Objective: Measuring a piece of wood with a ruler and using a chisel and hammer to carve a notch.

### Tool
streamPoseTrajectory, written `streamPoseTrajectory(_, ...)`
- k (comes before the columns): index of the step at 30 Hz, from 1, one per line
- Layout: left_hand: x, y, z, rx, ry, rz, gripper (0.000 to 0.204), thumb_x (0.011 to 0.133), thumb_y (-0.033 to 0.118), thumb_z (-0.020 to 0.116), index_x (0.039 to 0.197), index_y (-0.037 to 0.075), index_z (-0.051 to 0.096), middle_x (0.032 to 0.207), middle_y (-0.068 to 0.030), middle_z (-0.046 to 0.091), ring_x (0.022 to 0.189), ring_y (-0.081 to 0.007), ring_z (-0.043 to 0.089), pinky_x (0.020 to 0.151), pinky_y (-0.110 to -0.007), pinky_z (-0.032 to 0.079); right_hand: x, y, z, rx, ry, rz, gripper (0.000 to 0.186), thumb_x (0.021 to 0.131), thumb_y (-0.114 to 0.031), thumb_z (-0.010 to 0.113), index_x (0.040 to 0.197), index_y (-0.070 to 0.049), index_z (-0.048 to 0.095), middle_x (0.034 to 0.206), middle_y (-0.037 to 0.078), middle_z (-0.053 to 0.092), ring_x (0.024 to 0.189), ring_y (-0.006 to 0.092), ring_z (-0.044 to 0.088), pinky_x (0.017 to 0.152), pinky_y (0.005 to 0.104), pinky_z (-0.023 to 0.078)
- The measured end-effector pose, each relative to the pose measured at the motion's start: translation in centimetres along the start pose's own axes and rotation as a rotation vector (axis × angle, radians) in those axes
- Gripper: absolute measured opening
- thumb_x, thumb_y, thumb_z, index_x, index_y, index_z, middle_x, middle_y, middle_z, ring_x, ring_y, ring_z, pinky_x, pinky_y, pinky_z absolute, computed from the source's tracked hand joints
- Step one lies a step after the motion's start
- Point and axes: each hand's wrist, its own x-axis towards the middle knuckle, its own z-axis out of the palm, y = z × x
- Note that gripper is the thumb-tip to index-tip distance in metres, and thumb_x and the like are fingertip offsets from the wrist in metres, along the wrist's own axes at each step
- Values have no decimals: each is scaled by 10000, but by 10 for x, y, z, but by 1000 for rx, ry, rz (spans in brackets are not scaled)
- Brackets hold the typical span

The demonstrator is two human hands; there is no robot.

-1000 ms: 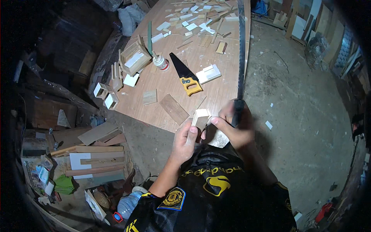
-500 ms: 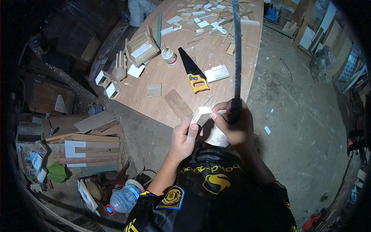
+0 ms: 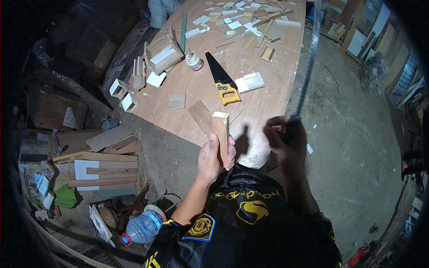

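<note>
My left hand (image 3: 212, 158) grips a small wooden piece (image 3: 221, 134) upright, its pale top end raised above my fingers. My right hand (image 3: 286, 138) is apart from it on the right, closed round the black handle (image 3: 292, 127) of a long, narrow blade (image 3: 307, 76) that points up and away, blurred at its tip. Beyond my hands on the wooden table (image 3: 261, 111) lie a thin board (image 3: 198, 114), a square block (image 3: 177, 101), a yellow-handled handsaw (image 3: 228, 94), a white stack of pieces (image 3: 250, 83) and a white glue bottle (image 3: 195, 61).
Small open wooden boxes (image 3: 163, 56) stand at the table's left, with several offcuts (image 3: 250, 27) at the far end. Loose boards (image 3: 105, 169), a green cloth (image 3: 65, 196) and a water jug (image 3: 143, 230) are low left. Planks (image 3: 371, 33) lean at the upper right.
My right hand has left the wooden piece and moved rightward with the blade, whose upper part has swung right. My left hand now holds the piece more upright and higher.
</note>
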Motion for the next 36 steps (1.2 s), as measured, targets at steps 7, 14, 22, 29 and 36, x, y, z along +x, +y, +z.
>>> streamPoseTrajectory(7, -1, 6, 7, 55, -44, 16, 598, 971, 557, 233, 992, 27, 508, 608, -66, 470, 460, -148, 404, 455, -276, 360, -4, 25, -72, -129, 297, 119, 207, 829, 27, 652, 978, -71, 548, 880, 25, 599, 719, 81, 544, 653, 232, 457)
streamPoseTrajectory(14, 2, 4, 16, 107, -63, 37, 607, 970, 559, 233, 1005, 21, 513, 600, -65, 479, 476, -145, 416, 462, -274, 361, -13, 38, -90, -296, 289, 139, 168, 837, -72, 682, 952, -77, 559, 831, -4, 573, 729, 70, 509, 655, 231, 438)
streamPoseTrajectory(22, 6, 11, 25, 33, -174, -26, 601, 963, 572, 232, 944, 35, 500, 539, -49, 436, 387, -126, 357, 361, -257, 314, -24, 9, -49, -227, 91, 125, 199, 831, -130, 676, 864, -72, 489, 821, -1, 551, 721, 77, 490, 644, 237, 411)
streamPoseTrajectory(29, 4, -4, 16, -394, -492, -193, 575, 980, 522, 179, 743, 44, 396, 490, -47, 389, 311, -137, 341, 273, -245, 331, -23, -18, -26, -84, -126, 71, 93, 824, -30, 612, 890, -50, 551, 786, 13, 602, 746, 85, 552, 683, 235, 432)
streamPoseTrajectory(36, -1, -9, 6, -704, -678, -286, 479, 985, 430, 239, 729, 60, 402, 481, -36, 416, 330, -139, 367, 290, -254, 336, -18, -25, -8, -136, -262, -18, 161, 846, -70, 593, 1000, -25, 606, 757, 29, 619, 696, 94, 574, 655, 252, 460)
